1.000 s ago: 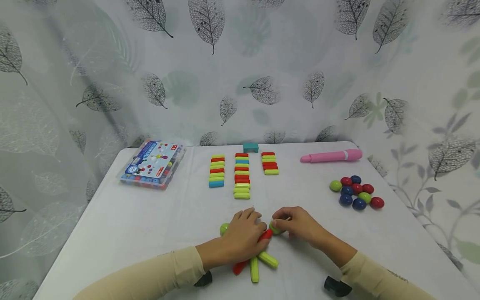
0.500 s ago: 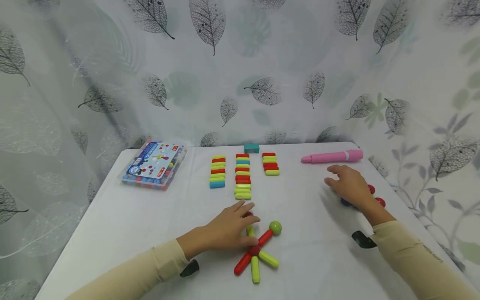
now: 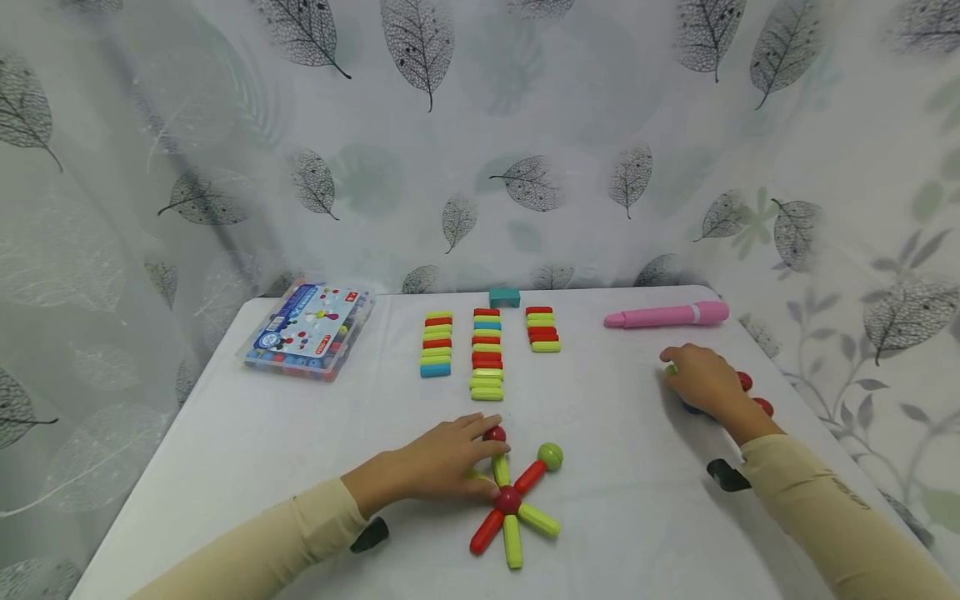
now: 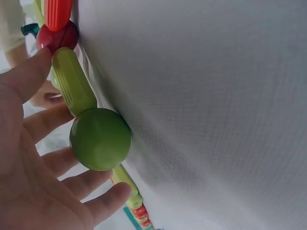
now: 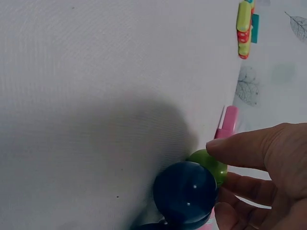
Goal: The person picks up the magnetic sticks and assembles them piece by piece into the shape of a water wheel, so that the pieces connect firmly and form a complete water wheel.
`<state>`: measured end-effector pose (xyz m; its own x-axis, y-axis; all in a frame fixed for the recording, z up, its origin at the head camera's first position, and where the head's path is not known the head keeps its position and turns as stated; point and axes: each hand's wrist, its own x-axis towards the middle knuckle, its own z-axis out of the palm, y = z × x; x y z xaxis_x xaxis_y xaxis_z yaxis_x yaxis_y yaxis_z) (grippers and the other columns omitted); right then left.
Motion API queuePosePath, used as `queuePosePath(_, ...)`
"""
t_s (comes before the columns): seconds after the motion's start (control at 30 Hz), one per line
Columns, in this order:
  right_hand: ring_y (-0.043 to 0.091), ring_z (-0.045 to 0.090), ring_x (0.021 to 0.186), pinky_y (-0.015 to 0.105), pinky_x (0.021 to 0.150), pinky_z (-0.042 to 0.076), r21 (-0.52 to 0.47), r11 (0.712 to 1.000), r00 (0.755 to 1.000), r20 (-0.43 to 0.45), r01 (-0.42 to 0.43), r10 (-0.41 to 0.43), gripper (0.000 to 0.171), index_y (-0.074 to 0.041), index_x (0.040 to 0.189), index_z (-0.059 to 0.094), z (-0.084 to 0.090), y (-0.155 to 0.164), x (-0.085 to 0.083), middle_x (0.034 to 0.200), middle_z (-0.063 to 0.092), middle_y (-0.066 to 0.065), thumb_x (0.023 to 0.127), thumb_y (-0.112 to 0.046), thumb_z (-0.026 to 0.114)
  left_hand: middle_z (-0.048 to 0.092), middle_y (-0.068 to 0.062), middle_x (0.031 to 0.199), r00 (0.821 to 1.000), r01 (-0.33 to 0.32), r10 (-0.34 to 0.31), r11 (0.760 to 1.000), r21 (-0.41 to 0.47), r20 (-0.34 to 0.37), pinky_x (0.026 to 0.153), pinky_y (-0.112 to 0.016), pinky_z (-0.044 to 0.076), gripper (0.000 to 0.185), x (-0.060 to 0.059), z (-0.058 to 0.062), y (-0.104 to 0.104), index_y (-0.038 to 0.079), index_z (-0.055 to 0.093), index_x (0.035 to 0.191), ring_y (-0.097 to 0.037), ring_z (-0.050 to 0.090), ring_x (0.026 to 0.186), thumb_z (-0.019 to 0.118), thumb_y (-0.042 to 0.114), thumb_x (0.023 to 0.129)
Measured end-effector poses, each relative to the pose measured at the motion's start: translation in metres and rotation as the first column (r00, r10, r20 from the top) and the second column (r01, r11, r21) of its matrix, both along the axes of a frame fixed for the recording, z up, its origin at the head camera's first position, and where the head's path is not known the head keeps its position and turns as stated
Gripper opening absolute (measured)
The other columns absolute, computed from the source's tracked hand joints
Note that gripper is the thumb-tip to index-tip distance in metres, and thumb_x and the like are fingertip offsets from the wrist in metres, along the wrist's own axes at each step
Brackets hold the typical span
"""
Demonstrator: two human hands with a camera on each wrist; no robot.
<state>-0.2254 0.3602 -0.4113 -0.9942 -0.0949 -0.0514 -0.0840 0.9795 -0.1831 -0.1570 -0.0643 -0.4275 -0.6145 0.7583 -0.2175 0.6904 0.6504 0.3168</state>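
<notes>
A star-shaped model of red and yellow-green sticks radiates from a red center ball (image 3: 507,500). One arm ends in a green ball (image 3: 551,456), another in a red ball (image 3: 495,434). My left hand (image 3: 431,462) lies at the model's left side with fingers extended; its thumb reaches the center ball. Against that palm, the left wrist view has a stick tipped with a green ball (image 4: 100,139). At the loose balls on the right, my right hand (image 3: 701,383) pinches a green ball (image 5: 209,165) between thumb and fingers. A dark blue ball (image 5: 184,194) sits beside it.
Three columns of colored sticks (image 3: 487,358) lie at mid-table, with a teal block (image 3: 504,298) behind. A clear case (image 3: 307,329) of parts stands at the back left. Toward the back right lies a pink pen-like tool (image 3: 666,315). Red balls (image 3: 762,407) show past my right hand.
My right hand has left the green ball on the model and moved right to the loose balls, closing on another green one. My left hand has shifted left, uncovering most of the model.
</notes>
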Motion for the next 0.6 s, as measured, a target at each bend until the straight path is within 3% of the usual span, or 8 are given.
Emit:
queuePosePath(0.4,0.050,0.060,0.113,0.067,0.095,0.048,0.005,1.000,1.000,-0.006,-0.002,0.002,0.032,0.007,0.124,0.066,-0.007,-0.002,0.000,0.119,0.065,0.031,0.095,-0.007,0.062,0.045,-0.004,0.156,0.995,-0.054,0.053,0.999,-0.007,-0.090,0.111,-0.049,0.045,0.063,0.010,-0.002,-0.002,0.029,0.058,0.143,-0.026,0.040,0.144,0.071,0.057,0.089)
queuePosePath(0.5,0.048,0.060,0.114,0.065,0.096,0.047,-0.084,0.996,1.000,-0.028,0.004,-0.007,0.036,0.008,0.127,0.065,-0.005,-0.005,0.003,0.122,0.065,0.030,0.095,-0.009,0.064,0.048,-0.005,0.152,0.991,-0.060,0.059,0.998,-0.004,-0.122,0.109,-0.048,0.047,0.062,0.013,-0.002,-0.003,0.028,0.060,0.141,-0.027,0.042,0.142,0.071,0.059,0.089)
queuePosePath(0.6,0.045,0.062,0.115,0.061,0.095,0.050,-0.227,0.974,0.999,-0.045,0.016,-0.027,0.040,0.006,0.130,0.063,0.000,-0.009,0.010,0.125,0.065,0.028,0.097,-0.016,0.066,0.049,-0.005,0.150,0.988,-0.068,0.067,0.998,-0.002,-0.143,0.107,-0.048,0.049,0.062,0.016,-0.002,-0.004,0.028,0.061,0.140,-0.026,0.043,0.141,0.071,0.059,0.088)
